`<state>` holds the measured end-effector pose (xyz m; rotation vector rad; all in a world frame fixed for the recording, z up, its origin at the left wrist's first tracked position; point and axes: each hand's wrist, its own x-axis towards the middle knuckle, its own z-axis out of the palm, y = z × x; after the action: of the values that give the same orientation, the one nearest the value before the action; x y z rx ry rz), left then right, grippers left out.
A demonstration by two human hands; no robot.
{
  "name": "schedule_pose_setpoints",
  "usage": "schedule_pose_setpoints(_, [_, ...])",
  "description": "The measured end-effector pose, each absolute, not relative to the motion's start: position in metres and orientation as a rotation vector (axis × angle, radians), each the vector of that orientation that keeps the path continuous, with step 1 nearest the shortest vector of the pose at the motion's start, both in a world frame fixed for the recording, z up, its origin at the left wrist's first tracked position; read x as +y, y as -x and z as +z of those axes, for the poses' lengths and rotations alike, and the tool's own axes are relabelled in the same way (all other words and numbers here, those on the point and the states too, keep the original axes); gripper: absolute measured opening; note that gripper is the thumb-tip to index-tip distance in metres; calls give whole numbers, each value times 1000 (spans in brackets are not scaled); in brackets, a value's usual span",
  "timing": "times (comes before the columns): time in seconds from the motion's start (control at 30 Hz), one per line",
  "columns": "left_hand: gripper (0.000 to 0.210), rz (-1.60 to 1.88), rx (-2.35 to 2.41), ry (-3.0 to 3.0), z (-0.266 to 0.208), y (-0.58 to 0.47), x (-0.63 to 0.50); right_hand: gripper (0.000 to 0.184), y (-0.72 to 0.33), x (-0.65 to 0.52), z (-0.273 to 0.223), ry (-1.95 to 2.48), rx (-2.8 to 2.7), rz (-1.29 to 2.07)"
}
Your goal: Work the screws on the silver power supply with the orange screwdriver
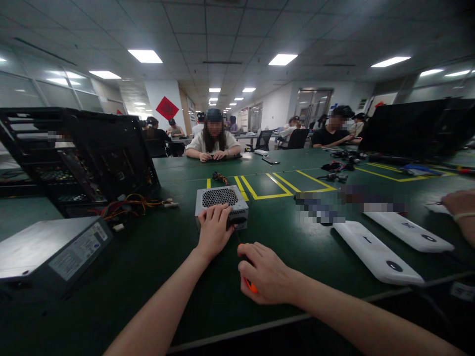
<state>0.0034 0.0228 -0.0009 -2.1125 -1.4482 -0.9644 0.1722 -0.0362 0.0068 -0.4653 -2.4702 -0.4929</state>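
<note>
A grey metal computer power supply unit (pixel 219 197) stands on the green table with its honeycomb grille facing up. My left hand (pixel 214 230) grips its near edge, fingers over the top and the thumb low on the front face. Closed around an orange-handled screwdriver (pixel 252 287), my right hand (pixel 267 276) is just in front of the unit. The thin shaft points up toward the unit's near face by my left thumb. Whether its tip touches a screw is hidden. Behind the unit lies a bundle of its cables (pixel 220 178).
Left stand an open black computer case (pixel 107 153), loose coloured wires (pixel 135 203) and another power supply (pixel 40 249). Right lie two white handheld devices (pixel 374 249) (pixel 411 231), beside another person's hand (pixel 460 212). Across the table (pixel 170 170) sits a person (pixel 213 141); black monitors (pixel 404 128) stand far right.
</note>
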Motion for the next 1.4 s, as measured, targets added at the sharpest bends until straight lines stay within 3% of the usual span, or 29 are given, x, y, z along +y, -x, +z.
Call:
schedule_pose_setpoints(0.2, [42, -981, -1453, 2118, -1, -4, 23, 20, -172, -29, 2, 193, -2399, -634])
schedule_pose_setpoints(0.37, [42, -990, -1447, 2110, -1, -5, 23, 8, -170, -35, 1, 286, -2389, -637])
schedule_pose_setpoints(0.63, [42, -981, -1448, 2112, -1, -4, 22, 11, -168, -35, 3, 317, -2465, -497])
schedule_pose_setpoints(0.87, [42, -973, -1447, 2121, -1, -3, 23, 24, -178, -41, 2, 539, -2453, -337])
schedule_pose_setpoints(0.97, [42, -969, -1453, 2120, -1, -3, 22, 20, -183, -42, 2, 596, -2438, -239])
schedule_pose_setpoints(1.2, [41, -973, -1455, 2135, -1, -3, 22, 10, -175, -42, 0, 518, -2471, -528])
schedule_pose_setpoints(1.4, [41, -951, -1453, 2131, -2, -3, 22, 16, -178, -42, -1, 494, -2480, -593])
